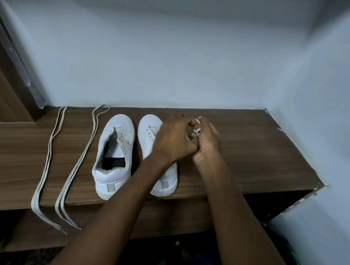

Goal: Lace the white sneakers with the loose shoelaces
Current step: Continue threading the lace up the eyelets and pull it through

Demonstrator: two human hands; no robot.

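Sneakers sit near the shelf edge; both hands pinch something small and white.

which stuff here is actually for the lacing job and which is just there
For the job:
- left sneaker
- right sneaker
- two loose shoelaces, one and another
- left hand and right hand, pressed together around a small white item

Just there:
- wooden shelf
- door frame
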